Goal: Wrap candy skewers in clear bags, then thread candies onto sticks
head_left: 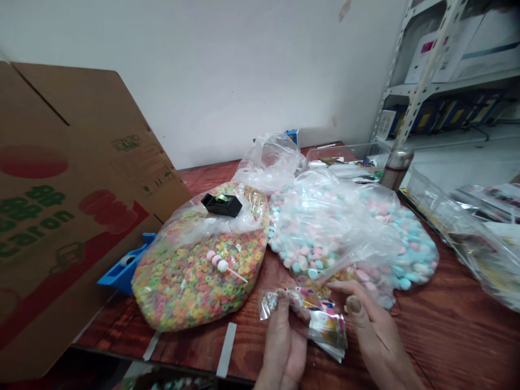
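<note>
My left hand (282,346) pinches the clear end of a small printed foil-and-plastic packet (327,325) near the table's front edge. My right hand (376,330) sits just to the right with its fingers apart, its thumb close to the packet, and holds nothing I can see. Its fingertips reach the edge of a large clear bag of pink and blue pastel candies (349,233). To the left lies a big clear bag of multicoloured cereal rings (195,271), with a small pink-and-white lollipop (221,265) and a black tape dispenser (221,204) on top.
A cardboard box (69,184) stands at the left over a blue plastic holder (124,271). Behind the bags are a crumpled plastic bag (268,162), a clear tub (345,162) and a steel flask (396,169). Printed packets in plastic (475,227) lie at the right; white shelves stand behind.
</note>
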`<action>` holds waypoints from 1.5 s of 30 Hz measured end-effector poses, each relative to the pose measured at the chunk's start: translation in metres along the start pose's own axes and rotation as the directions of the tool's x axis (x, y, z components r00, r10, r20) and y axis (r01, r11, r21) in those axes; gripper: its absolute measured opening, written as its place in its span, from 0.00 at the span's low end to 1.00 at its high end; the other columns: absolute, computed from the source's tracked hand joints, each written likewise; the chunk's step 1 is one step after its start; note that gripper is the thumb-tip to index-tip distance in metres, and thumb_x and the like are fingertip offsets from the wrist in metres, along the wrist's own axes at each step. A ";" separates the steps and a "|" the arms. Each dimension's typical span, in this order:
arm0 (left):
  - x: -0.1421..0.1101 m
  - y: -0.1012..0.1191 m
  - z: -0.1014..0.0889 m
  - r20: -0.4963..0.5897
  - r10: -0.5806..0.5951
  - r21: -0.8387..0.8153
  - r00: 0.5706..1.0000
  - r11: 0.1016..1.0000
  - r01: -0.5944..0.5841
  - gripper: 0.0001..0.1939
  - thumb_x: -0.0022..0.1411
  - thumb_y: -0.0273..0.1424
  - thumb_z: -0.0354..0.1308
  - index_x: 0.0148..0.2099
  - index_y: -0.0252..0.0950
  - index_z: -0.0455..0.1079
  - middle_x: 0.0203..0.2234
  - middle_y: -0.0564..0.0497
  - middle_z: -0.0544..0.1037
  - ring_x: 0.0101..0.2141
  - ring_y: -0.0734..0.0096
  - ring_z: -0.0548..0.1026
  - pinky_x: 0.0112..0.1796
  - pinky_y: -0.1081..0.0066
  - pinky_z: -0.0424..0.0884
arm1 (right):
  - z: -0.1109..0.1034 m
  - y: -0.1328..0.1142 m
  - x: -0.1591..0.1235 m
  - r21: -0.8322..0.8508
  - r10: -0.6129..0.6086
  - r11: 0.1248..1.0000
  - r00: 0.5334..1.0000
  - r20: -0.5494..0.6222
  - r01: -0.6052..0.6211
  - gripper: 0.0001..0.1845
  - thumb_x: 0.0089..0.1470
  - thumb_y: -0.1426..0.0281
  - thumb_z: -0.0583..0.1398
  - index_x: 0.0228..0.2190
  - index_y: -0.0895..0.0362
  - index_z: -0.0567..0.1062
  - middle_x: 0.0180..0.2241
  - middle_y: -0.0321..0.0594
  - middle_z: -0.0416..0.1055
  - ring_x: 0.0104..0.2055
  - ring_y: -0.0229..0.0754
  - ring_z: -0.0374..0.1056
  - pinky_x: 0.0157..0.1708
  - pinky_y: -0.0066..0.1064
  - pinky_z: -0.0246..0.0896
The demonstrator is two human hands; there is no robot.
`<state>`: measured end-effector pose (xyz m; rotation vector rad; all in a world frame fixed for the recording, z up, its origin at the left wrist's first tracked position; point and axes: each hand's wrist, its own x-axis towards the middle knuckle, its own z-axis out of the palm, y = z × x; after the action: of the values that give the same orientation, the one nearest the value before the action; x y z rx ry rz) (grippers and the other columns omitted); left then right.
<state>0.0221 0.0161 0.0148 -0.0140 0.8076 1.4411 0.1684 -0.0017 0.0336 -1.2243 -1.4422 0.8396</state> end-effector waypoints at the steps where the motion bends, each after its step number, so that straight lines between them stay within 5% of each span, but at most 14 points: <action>1: 0.000 0.000 0.000 -0.002 -0.005 -0.005 1.000 1.000 0.004 0.19 0.41 0.37 0.76 0.28 0.33 0.70 0.18 0.57 0.71 0.18 0.80 0.66 0.23 0.77 0.66 | -0.001 -0.002 -0.001 -0.020 -0.068 0.998 0.998 -0.018 0.068 0.16 0.66 0.57 0.49 0.46 0.49 0.71 0.43 0.38 0.71 0.47 0.44 0.68 0.45 0.30 0.62; 5: -0.001 0.000 0.001 0.025 0.004 0.033 1.000 0.999 -0.004 0.19 0.42 0.38 0.75 0.26 0.32 0.71 0.17 0.55 0.71 0.19 0.79 0.66 0.24 0.76 0.66 | 0.005 -0.005 -0.006 -0.091 -0.259 0.962 0.966 -0.009 0.257 0.16 0.65 0.57 0.50 0.49 0.47 0.70 0.48 0.40 0.68 0.52 0.46 0.65 0.50 0.34 0.61; 8: -0.003 -0.001 0.001 0.077 -0.004 0.048 0.997 0.999 0.000 0.19 0.41 0.38 0.76 0.27 0.32 0.73 0.21 0.53 0.75 0.21 0.77 0.68 0.27 0.74 0.68 | 0.015 -0.001 -0.007 -0.158 -0.278 0.945 0.958 0.069 0.286 0.14 0.64 0.62 0.54 0.50 0.49 0.70 0.50 0.43 0.66 0.53 0.47 0.64 0.50 0.37 0.61; 14: -0.006 0.004 -0.002 0.152 0.014 0.111 0.988 0.993 -0.031 0.15 0.49 0.33 0.73 0.37 0.34 0.74 0.29 0.52 0.76 0.26 0.77 0.71 0.29 0.77 0.67 | 0.022 0.006 -0.006 -0.196 -0.305 0.925 0.945 0.120 0.324 0.07 0.63 0.73 0.54 0.40 0.52 0.70 0.36 0.39 0.70 0.41 0.43 0.67 0.40 0.33 0.63; 19: -0.008 0.009 -0.003 0.115 -0.052 0.203 0.992 0.979 0.027 0.19 0.44 0.35 0.75 0.29 0.32 0.69 0.16 0.59 0.66 0.17 0.85 0.59 0.20 0.81 0.56 | 0.022 0.004 -0.010 -0.289 -0.339 0.882 0.927 0.161 0.373 0.11 0.62 0.75 0.53 0.29 0.55 0.71 0.30 0.40 0.69 0.36 0.43 0.67 0.37 0.34 0.62; 24: -0.008 0.013 -0.011 0.082 -0.018 0.183 0.996 0.983 0.002 0.23 0.41 0.37 0.76 0.27 0.33 0.65 0.15 0.60 0.64 0.17 0.86 0.58 0.19 0.82 0.55 | 0.024 -0.005 -0.006 -0.323 -0.418 0.823 0.883 0.211 0.467 0.10 0.61 0.75 0.55 0.29 0.54 0.72 0.26 0.37 0.69 0.33 0.43 0.67 0.42 0.36 0.62; 29: -0.007 0.068 -0.036 -0.073 0.151 0.020 0.986 0.988 -0.150 0.22 0.41 0.31 0.77 0.29 0.33 0.65 0.19 0.61 0.64 0.17 0.88 0.58 0.17 0.84 0.56 | 0.057 -0.033 0.028 -0.189 -0.341 0.895 0.893 0.293 0.404 0.09 0.65 0.67 0.52 0.42 0.52 0.71 0.41 0.42 0.71 0.45 0.44 0.68 0.42 0.32 0.62; 33: -0.017 0.130 -0.063 -0.268 0.319 -0.073 0.909 0.934 -0.349 0.12 0.56 0.22 0.67 0.31 0.33 0.65 0.19 0.62 0.61 0.16 0.88 0.59 0.16 0.83 0.59 | 0.120 -0.054 0.066 -0.474 -0.125 0.784 0.850 0.512 0.401 0.10 0.64 0.66 0.52 0.36 0.54 0.72 0.37 0.43 0.74 0.41 0.48 0.70 0.39 0.36 0.59; 36: -0.024 0.161 -0.081 -0.367 0.387 -0.109 0.846 0.885 -0.452 0.11 0.61 0.19 0.60 0.31 0.35 0.63 0.19 0.62 0.60 0.14 0.87 0.58 0.14 0.83 0.57 | 0.164 -0.054 0.081 -0.537 -0.043 0.742 0.828 0.560 0.401 0.06 0.60 0.71 0.55 0.34 0.56 0.73 0.34 0.44 0.77 0.36 0.48 0.73 0.31 0.32 0.55; 40: -0.024 0.176 -0.098 -0.405 0.408 -0.125 0.818 0.862 -0.491 0.12 0.61 0.16 0.59 0.30 0.35 0.62 0.18 0.62 0.60 0.14 0.88 0.58 0.14 0.84 0.57 | 0.190 -0.035 0.081 -0.571 0.025 0.742 0.836 0.549 0.353 0.10 0.58 0.77 0.52 0.32 0.56 0.72 0.27 0.44 0.78 0.27 0.46 0.74 0.23 0.30 0.45; 45: -0.013 0.179 -0.099 -0.377 0.355 -0.196 0.855 0.872 -0.449 0.11 0.64 0.20 0.57 0.29 0.34 0.66 0.15 0.62 0.59 0.14 0.85 0.60 0.15 0.81 0.59 | 0.191 -0.014 0.076 -0.531 0.027 0.793 0.855 0.519 0.297 0.10 0.62 0.73 0.48 0.33 0.53 0.68 0.28 0.39 0.77 0.31 0.45 0.74 0.25 0.30 0.48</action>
<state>-0.1808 -0.0099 0.0290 -0.3268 0.9082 1.9864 -0.0163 0.0875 0.0209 -1.3821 -2.3353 0.6350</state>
